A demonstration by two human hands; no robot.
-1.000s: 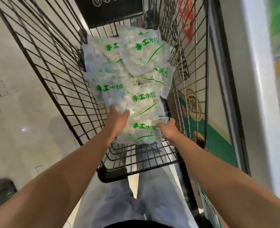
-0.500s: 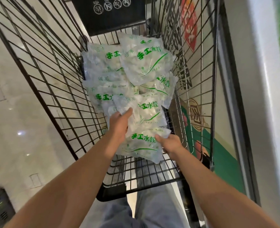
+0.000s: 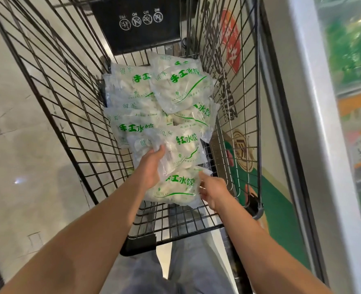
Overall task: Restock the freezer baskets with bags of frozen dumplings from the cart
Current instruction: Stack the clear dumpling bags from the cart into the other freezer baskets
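Note:
Several clear bags of frozen dumplings with green print lie piled in a black wire cart. My left hand grips the left edge of one dumpling bag at the near end of the pile. My right hand holds the right edge of the nearest dumpling bag, which is lifted slightly off the cart floor. More bags are stacked toward the cart's far end.
A black placard with round symbols stands at the cart's far end. The white frame of a freezer with a glass door runs along the right. Pale tiled floor lies to the left. My legs show under the cart.
Both hands have closed on the two nearest bags and raised them a little toward me. The view has tilted up, so the cart sits lower in frame.

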